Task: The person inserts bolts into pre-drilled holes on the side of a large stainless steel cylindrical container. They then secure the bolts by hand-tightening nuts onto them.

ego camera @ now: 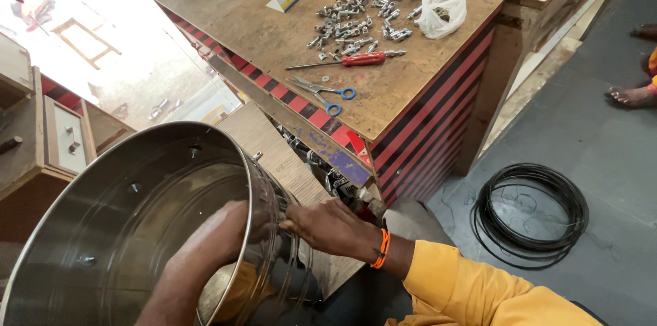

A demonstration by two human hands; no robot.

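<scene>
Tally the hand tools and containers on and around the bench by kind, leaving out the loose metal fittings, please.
Screwdriver, red handle: 1
Scissors, blue handles: 1
Plastic bag, white: 1
Steel drum, with the left hand inside and the right hand on its outer wall: 1
Wire coil, black, on the floor: 1
Total: 5

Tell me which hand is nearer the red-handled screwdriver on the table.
Right. The right hand rests on the steel drum's outer wall, below the red-handled screwdriver; the left hand reaches inside the drum, farther away.
</scene>
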